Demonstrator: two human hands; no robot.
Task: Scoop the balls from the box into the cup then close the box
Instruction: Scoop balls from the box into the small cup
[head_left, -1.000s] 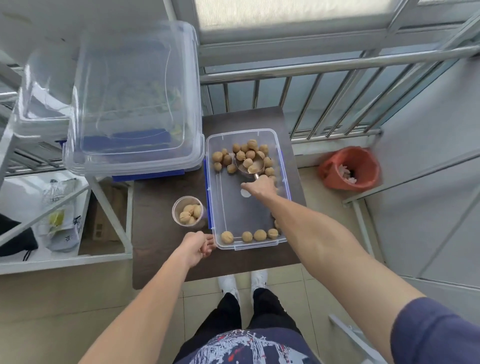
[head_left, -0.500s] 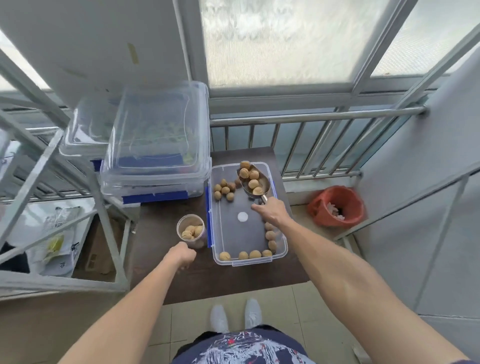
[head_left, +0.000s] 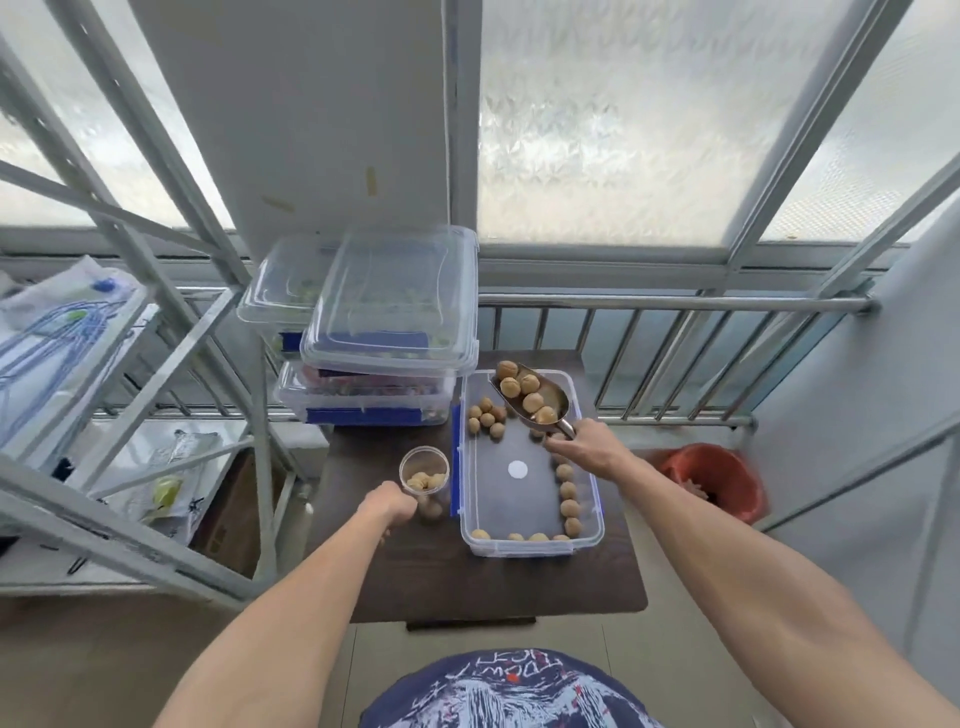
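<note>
Metal scoop (head_left: 535, 400) of wrinkled round balls (head_left: 533, 402) gripped by right hand (head_left: 587, 448) | left hand (head_left: 387, 508) clasping clear cup (head_left: 425, 475)

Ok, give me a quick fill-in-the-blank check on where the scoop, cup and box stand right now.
1. The metal scoop, loaded with balls, is held by the ____ hand.
2. The left hand is at the clear ____, which stands left of the box.
3. The box is standing ____, with no lid on it.
4. The orange bucket sits on the floor to the ____ of the table.

Missing words: right; cup; open; right
</note>
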